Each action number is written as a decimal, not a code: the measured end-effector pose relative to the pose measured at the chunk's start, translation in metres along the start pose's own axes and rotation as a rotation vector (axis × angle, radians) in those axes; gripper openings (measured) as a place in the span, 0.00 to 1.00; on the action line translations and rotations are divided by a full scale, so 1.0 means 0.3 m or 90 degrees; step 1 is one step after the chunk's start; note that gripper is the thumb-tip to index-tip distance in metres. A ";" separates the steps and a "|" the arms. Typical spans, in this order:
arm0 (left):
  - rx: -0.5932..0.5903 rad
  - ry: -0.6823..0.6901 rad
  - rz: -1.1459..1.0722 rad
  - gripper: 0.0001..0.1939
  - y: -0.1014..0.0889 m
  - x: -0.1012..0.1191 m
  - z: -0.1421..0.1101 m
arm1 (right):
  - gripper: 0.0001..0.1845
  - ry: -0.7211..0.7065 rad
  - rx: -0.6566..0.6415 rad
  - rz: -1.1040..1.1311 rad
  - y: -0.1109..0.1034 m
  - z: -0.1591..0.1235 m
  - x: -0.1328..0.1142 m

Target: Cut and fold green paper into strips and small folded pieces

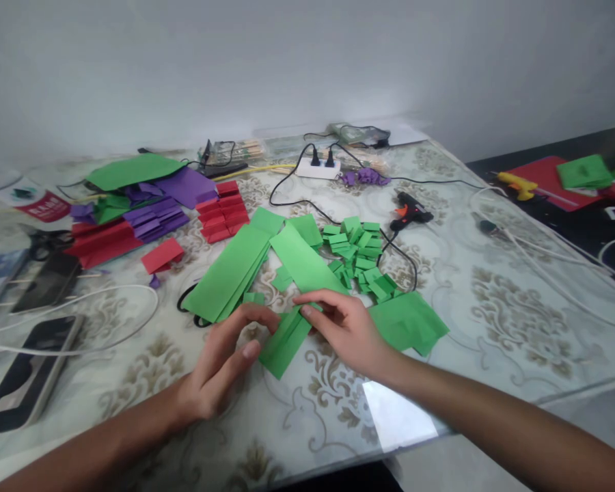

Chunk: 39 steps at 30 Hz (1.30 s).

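A folded piece of green paper (285, 345) lies at an angle near the front of the table. My right hand (346, 331) pinches its upper corner between thumb and fingers. My left hand (228, 365) is at its left edge, thumb and fingers apart; whether the index fingertip touches the paper is hard to tell. Just beyond, a long green strip (305, 256) reaches under my right hand. A stack of long green strips (230, 270) rests to the left, with black loops partly hidden under it. Small folded green pieces (361, 256) are heaped at the right, near a green sheet (413, 321).
A black glue gun (410, 213) lies at the right, its cord running near a white power strip (318, 168). Red folded papers (223, 213), purple folded papers (156, 217), a paper cup (35, 205), black scissors (46, 242) and a phone (28, 372) are at the left.
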<state>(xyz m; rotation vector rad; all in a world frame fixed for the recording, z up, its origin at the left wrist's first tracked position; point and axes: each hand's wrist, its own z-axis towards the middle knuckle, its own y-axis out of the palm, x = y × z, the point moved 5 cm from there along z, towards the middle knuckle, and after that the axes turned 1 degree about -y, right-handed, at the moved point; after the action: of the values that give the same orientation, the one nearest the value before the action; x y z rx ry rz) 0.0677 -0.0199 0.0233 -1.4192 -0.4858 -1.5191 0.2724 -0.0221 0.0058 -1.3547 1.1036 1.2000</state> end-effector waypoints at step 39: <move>-0.118 0.138 0.173 0.13 0.045 0.098 0.046 | 0.10 0.071 -0.271 0.127 0.070 -0.031 0.002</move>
<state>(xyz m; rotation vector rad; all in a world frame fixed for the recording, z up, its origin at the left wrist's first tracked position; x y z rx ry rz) 0.0906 -0.0257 0.0496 -1.3766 -0.0185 -1.4996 0.2526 -0.0338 0.0034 -1.6783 1.1203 1.5863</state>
